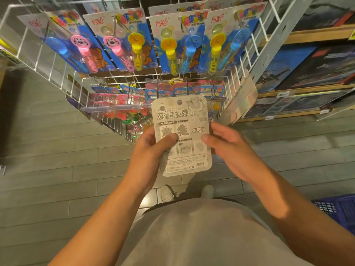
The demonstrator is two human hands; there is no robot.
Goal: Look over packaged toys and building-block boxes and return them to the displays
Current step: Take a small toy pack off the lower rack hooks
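In front of the wire rack, head view: I see everything placed against the wire rack (236, 81), whose white grid fills the upper half of the picture.
Toy card: a grey printed toy card (181, 135) is held upright just below the rack's lower pegs, its plain back side with printed text and a barcode facing me.
Left hand: my left hand (151, 150) grips the card's left edge, thumb curled over the printed face, fingers hidden behind.
Right hand: my right hand (228, 148) pinches the card's right edge, thumb on the face, fingers behind.
Upper pegs: bubble wand packs (173, 43) in blue, pink and yellow hang in a row on the rack.
Lower pegs: pink and blue carded toys (123, 96) hang behind the held card.
Right of the rack: wooden shelves carry dark building-block boxes (317, 68).
Below the rack: grey floor tiles (57, 150) and my shoes.
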